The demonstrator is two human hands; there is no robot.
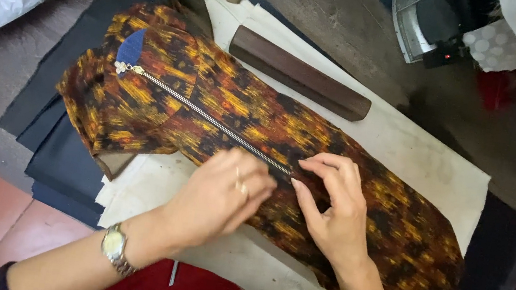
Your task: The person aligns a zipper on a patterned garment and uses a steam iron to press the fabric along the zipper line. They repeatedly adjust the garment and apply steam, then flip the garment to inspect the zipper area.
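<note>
Both forearms reach inward, left hand (220, 200) curled knuckles-up, right hand (330, 206) arched, their fingertips nearly meeting.
</note>
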